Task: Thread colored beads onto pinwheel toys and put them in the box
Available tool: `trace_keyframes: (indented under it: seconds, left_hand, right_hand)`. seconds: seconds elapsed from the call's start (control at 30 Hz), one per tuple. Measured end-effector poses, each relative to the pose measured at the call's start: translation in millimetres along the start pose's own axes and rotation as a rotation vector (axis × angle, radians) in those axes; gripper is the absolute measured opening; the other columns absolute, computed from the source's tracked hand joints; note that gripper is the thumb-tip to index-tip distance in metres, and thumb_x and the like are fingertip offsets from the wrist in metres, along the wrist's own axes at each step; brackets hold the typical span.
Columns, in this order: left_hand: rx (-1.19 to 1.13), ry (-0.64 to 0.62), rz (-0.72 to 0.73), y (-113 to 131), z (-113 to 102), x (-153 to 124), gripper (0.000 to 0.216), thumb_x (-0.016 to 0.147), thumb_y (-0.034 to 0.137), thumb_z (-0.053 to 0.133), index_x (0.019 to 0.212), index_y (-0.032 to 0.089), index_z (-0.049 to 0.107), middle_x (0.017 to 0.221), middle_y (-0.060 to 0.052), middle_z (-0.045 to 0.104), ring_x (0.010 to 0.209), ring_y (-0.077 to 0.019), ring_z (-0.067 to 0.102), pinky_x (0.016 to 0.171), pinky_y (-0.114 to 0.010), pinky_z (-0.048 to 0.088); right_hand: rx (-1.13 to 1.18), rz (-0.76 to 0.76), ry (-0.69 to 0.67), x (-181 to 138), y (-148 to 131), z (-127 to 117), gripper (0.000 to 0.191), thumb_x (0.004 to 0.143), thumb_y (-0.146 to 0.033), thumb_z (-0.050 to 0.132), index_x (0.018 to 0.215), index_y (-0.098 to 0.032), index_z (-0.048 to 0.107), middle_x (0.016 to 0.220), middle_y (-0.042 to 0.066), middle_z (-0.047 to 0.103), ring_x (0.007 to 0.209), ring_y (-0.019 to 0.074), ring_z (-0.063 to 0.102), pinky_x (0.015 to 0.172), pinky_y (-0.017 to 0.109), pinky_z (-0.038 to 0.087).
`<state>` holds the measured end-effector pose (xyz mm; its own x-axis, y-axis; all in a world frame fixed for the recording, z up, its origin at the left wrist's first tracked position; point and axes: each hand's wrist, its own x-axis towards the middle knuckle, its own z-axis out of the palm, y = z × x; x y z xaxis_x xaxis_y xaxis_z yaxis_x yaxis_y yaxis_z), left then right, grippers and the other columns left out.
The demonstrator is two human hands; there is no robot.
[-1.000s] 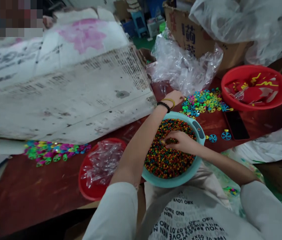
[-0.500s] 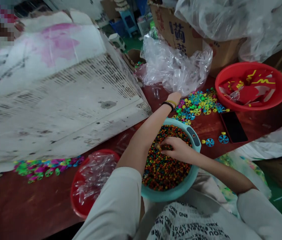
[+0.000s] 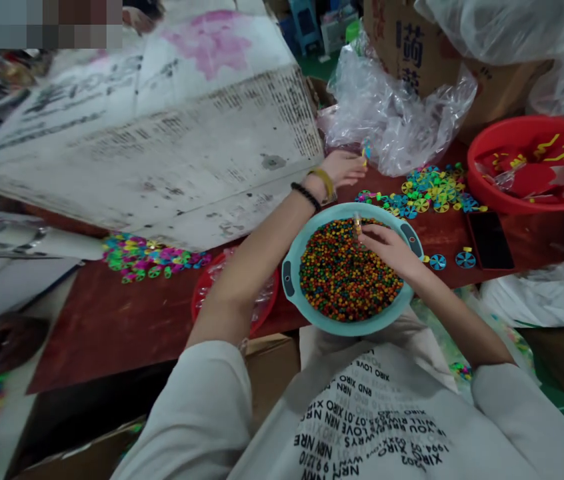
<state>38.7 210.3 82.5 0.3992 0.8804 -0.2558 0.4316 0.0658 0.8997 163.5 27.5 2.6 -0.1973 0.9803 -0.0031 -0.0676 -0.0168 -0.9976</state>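
While the right hand (image 3: 387, 250) pinches a narrow clear tube (image 3: 357, 225) between thumb and fingertip, the beads (image 3: 347, 273) lie packed in the bowl (image 3: 289, 280) just below those fingers. The tube looks tiny and slick, so a slack pinch could drop it among the beads, where it would be hard to find. Knocking the rim could send beads rolling across the table (image 3: 112, 320). Beyond the bowl, the left hand (image 3: 339, 168) holds a small teal-and-yellow piece (image 3: 365, 151) in loosely curled fingertips, with pinwheels (image 3: 427, 197) just right of them.
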Motion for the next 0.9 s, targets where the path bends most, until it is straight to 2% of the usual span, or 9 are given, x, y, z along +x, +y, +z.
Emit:
trace_keyframes:
  seconds: [0.1, 0.2, 0.27, 0.4, 0.5, 0.6, 0.73, 0.83, 0.9]
  left_hand:
    - [-0.253, -0.123, 0.043, -8, 6, -72, 0.024, 0.106, 0.031, 0.055, 0.118, 0.015, 0.068, 0.132, -0.014, 0.073, 0.125, -0.0225, 0.069, 0.111, -0.04, 0.053]
    - [-0.264, -0.095, 0.153, -25, 18, -131, 0.034, 0.108, 0.043, 0.053, 0.126, 0.018, 0.068, 0.13, -0.014, 0.074, 0.125, -0.0241, 0.07, 0.108, -0.043, 0.056]
    - [-0.282, -0.044, 0.216, -37, 23, -155, 0.043, 0.105, 0.053, 0.054, 0.127, 0.019, 0.068, 0.127, -0.014, 0.075, 0.124, -0.0256, 0.07, 0.106, -0.044, 0.057]
    - [-0.306, 0.024, 0.319, -52, 17, -179, 0.055, 0.097, 0.066, 0.062, 0.124, 0.019, 0.072, 0.125, -0.014, 0.076, 0.124, -0.0274, 0.071, 0.109, -0.044, 0.056]
    - [-0.198, 0.049, 0.392, -57, 6, -193, 0.061, 0.09, 0.072, 0.066, 0.117, 0.019, 0.076, 0.122, -0.012, 0.078, 0.122, -0.0293, 0.071, 0.111, -0.046, 0.053]
    - [-0.109, 0.161, 0.428, -63, 4, -211, 0.059, 0.091, 0.072, 0.064, 0.117, 0.02, 0.078, 0.121, -0.01, 0.078, 0.124, -0.0287, 0.07, 0.114, -0.046, 0.051]
    - [-0.123, 0.329, 0.43, -75, 16, -231, 0.055, 0.096, 0.067, 0.059, 0.119, 0.022, 0.078, 0.123, -0.009, 0.078, 0.126, -0.027, 0.069, 0.113, -0.044, 0.052]
    - [-0.16, 0.435, 0.404, -84, 25, -240, 0.05, 0.096, 0.064, 0.061, 0.116, 0.022, 0.079, 0.122, -0.008, 0.078, 0.124, -0.0267, 0.07, 0.112, -0.043, 0.053]
    - [-0.211, 0.483, 0.367, -89, 28, -244, 0.05, 0.093, 0.064, 0.065, 0.111, 0.02, 0.08, 0.117, -0.009, 0.08, 0.117, -0.0266, 0.073, 0.107, -0.042, 0.055]
  right_hand:
    - [0.041, -0.045, 0.044, -8, -9, 8, 0.041, 0.092, -0.059, 0.065, 0.109, -0.022, 0.068, 0.109, 0.007, 0.071, 0.094, 0.0214, 0.07, 0.089, 0.04, 0.059]
    - [0.058, -0.119, 0.061, -19, -21, 20, 0.044, 0.095, -0.063, 0.06, 0.116, -0.024, 0.064, 0.114, 0.007, 0.07, 0.087, 0.0191, 0.069, 0.082, 0.037, 0.061]
    - [0.005, -0.154, 0.064, -26, -27, 30, 0.045, 0.096, -0.063, 0.058, 0.119, -0.025, 0.064, 0.113, 0.007, 0.07, 0.085, 0.019, 0.068, 0.079, 0.037, 0.06]
    - [-0.112, -0.17, 0.055, -38, -31, 45, 0.047, 0.098, -0.062, 0.055, 0.123, -0.023, 0.065, 0.113, 0.009, 0.069, 0.086, 0.0209, 0.066, 0.081, 0.039, 0.059]
    - [-0.15, -0.159, 0.07, -43, -28, 52, 0.048, 0.096, -0.064, 0.057, 0.118, -0.023, 0.069, 0.111, 0.009, 0.069, 0.089, 0.0227, 0.065, 0.082, 0.041, 0.059]
    - [-0.022, -0.11, 0.056, -46, -22, 62, 0.049, 0.094, -0.067, 0.061, 0.112, -0.022, 0.07, 0.099, 0.006, 0.067, 0.083, 0.0196, 0.061, 0.076, 0.035, 0.056]
    - [0.175, -0.055, 0.017, -51, -17, 79, 0.052, 0.092, -0.069, 0.061, 0.112, -0.022, 0.068, 0.089, 0.003, 0.062, 0.069, 0.0143, 0.053, 0.063, 0.029, 0.048]
    - [-0.002, -0.089, 0.061, -55, -17, 87, 0.052, 0.097, -0.069, 0.054, 0.114, -0.022, 0.067, 0.089, 0.004, 0.064, 0.074, 0.0173, 0.057, 0.07, 0.032, 0.05]
    - [-0.183, -0.186, 0.109, -58, -19, 90, 0.05, 0.101, -0.066, 0.048, 0.114, -0.022, 0.067, 0.098, 0.008, 0.068, 0.087, 0.0221, 0.063, 0.082, 0.037, 0.054]
